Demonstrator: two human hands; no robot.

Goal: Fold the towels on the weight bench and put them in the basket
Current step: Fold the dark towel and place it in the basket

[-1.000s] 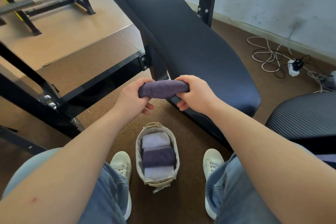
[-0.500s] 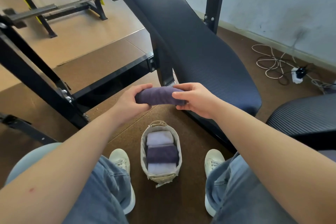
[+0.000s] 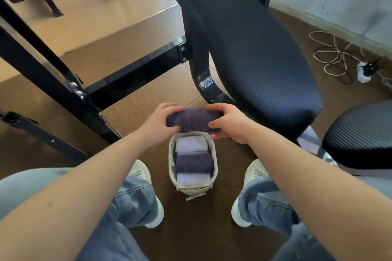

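Note:
A folded dark purple towel (image 3: 192,121) hangs just above the far end of the grey fabric basket (image 3: 172,162). My left hand (image 3: 161,124) grips its left end and my right hand (image 3: 230,123) grips its right end. The basket stands on the brown floor between my two shoes. Inside it lie three folded towels side by side: a pale lilac one (image 3: 191,144) at the far end, a dark purple one (image 3: 194,162) in the middle, a pale lilac one (image 3: 194,179) nearest me. The black weight bench pad (image 3: 250,40) slopes up behind, with no towel on the visible part.
The bench's black steel frame (image 3: 131,71) runs across the floor to the left of the basket. A round black seat pad (image 3: 360,133) sits at the right. White cables and a power strip (image 3: 363,71) lie by the wall. My white shoes (image 3: 252,178) flank the basket.
Both hands have carried the dark purple towel down and toward me, from beside the bench pad's lower edge to just above the basket's far end.

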